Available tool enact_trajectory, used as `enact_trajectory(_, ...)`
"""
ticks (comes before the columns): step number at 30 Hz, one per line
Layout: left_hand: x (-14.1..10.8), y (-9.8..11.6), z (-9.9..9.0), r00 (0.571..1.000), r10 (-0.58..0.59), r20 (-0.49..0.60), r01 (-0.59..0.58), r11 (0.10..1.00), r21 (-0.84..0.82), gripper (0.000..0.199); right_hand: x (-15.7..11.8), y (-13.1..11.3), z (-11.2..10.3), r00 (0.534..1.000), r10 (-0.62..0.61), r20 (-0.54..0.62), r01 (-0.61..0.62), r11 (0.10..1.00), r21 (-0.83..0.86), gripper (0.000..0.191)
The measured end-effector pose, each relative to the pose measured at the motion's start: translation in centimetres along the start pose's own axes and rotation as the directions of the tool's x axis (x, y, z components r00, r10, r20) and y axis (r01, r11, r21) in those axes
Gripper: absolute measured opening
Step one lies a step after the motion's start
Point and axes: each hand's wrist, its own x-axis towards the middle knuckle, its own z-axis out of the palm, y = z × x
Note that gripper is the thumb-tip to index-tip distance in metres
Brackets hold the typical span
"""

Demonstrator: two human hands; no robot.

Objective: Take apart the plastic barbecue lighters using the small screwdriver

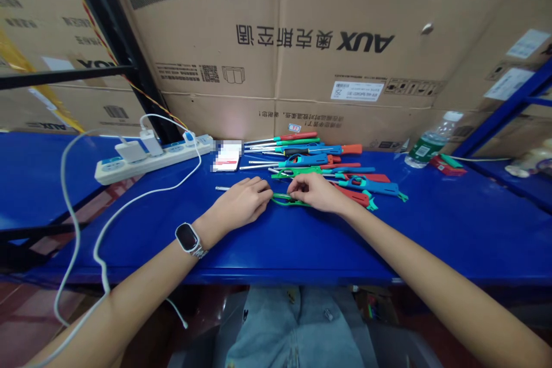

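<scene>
A green long-nosed lighter [281, 202] lies low over the blue tabletop between my hands, its metal tube pointing left. My left hand [246, 202] is closed around its front part, and the tube's tip shows past the knuckles. At the handle end, my right hand [314, 191] is closed, thumb and fingertips pinched against the lighter's body. Whether a small part sits in that pinch is hidden. Just beyond my hands lie several more long-nosed lighters, among them a blue lighter [371, 186] and a red lighter [354, 194]. A screwdriver with a dark handle [295, 152] rests on the pile.
A white power strip [161, 158] with plugged-in chargers stands at the left, its white cable [125, 202] looping over the table beside my left arm. A phone [227, 155] lies behind my left hand. At the right stands a water bottle [426, 144]. Large cardboard [276, 6] backs the table.
</scene>
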Motion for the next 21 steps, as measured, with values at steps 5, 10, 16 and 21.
enact_trajectory(5, 0.0, 0.0, -0.2, 1.000, -0.001, 0.026, 0.002, 1.000, -0.006, 0.025, -0.1, -0.2, 0.0, 0.998, 0.060, 0.005, -0.060, 0.998, -0.003, 0.011)
enact_trajectory(10, -0.1, 0.0, -0.3, 1.000, 0.017, 0.006, -0.017, 0.999, -0.038, 0.023, -0.6, 0.1, 0.3, 0.999, -0.011, -0.051, 0.008, 0.998, -0.065, 0.010)
enact_trajectory(16, -0.1, 0.1, -0.1, 1.000, -0.002, 0.020, 0.002, 1.000, -0.010, 0.024, -1.3, 0.6, 0.1, 0.933, -0.359, 0.018, 0.333, 0.845, -0.419, 0.013)
enact_trajectory(21, 0.1, 0.6, -0.3, 1.000, -0.030, 0.007, 0.030, 0.999, 0.019, 0.025, -1.3, 0.4, -0.1, 0.913, -0.399, 0.087, 0.376, 0.737, -0.562, 0.016)
